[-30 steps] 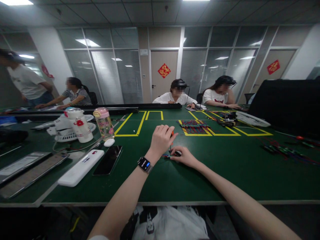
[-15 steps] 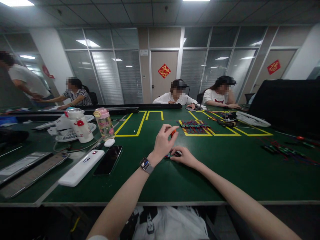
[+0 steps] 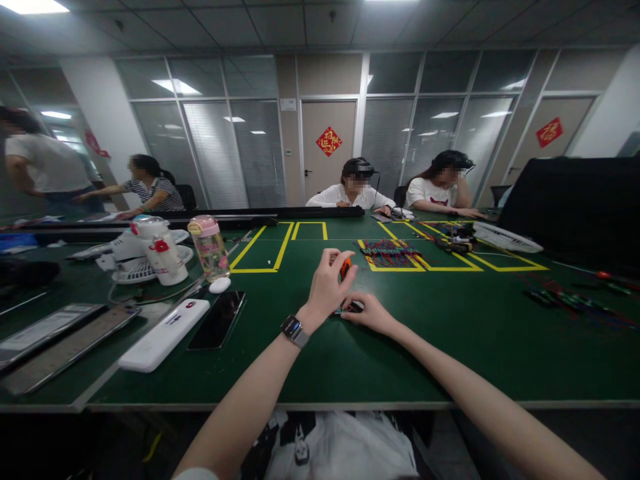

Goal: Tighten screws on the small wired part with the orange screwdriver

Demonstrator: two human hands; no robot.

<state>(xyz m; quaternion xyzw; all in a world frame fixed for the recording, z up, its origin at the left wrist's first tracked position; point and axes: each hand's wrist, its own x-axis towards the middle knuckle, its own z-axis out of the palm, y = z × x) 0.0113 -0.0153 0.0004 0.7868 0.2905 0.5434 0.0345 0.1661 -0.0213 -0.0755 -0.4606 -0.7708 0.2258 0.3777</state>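
My left hand [image 3: 327, 283], with a watch on its wrist, is closed round the orange handle of a small screwdriver [image 3: 345, 268] held upright above the green table [image 3: 450, 347]. The tool's tip points down at a small dark part [image 3: 353, 307]. My right hand [image 3: 369, 312] rests on the table just right of it, fingers pinched on that part to hold it down. What the part is stays too small to tell.
A black phone [image 3: 216, 320] and a white power bank [image 3: 163, 335] lie to the left, with two bottles [image 3: 209, 247] and a small fan behind. A bundle of red and blue wires [image 3: 389, 253] sits in a yellow-taped box. Other people sit across the table.
My left hand has turned slightly on the screwdriver handle, fingers shifting their grip. My right hand stays in place. A person at far left has moved about.
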